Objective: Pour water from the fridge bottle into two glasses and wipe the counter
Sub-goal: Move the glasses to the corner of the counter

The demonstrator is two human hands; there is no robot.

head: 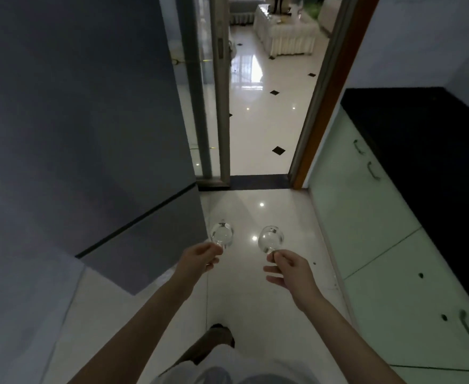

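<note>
I hold two clear stemmed glasses out in front of me above the tiled floor. My left hand point(198, 259) pinches the stem of the left glass point(221, 234), whose round bowl points away from me. My right hand point(290, 268) pinches the stem of the right glass point(270, 239) between thumb and forefinger, its other fingers spread loosely. Both bowls look empty. The grey fridge point(89, 120) stands shut on my left. The black counter point(427, 151) runs along my right. No bottle is in view.
Pale green cabinet doors point(366, 231) with metal handles sit under the counter. An open doorway point(258, 112) with a sliding glass door lies straight ahead, leading to a glossy tiled room with a draped table. My foot point(219, 336) shows below.
</note>
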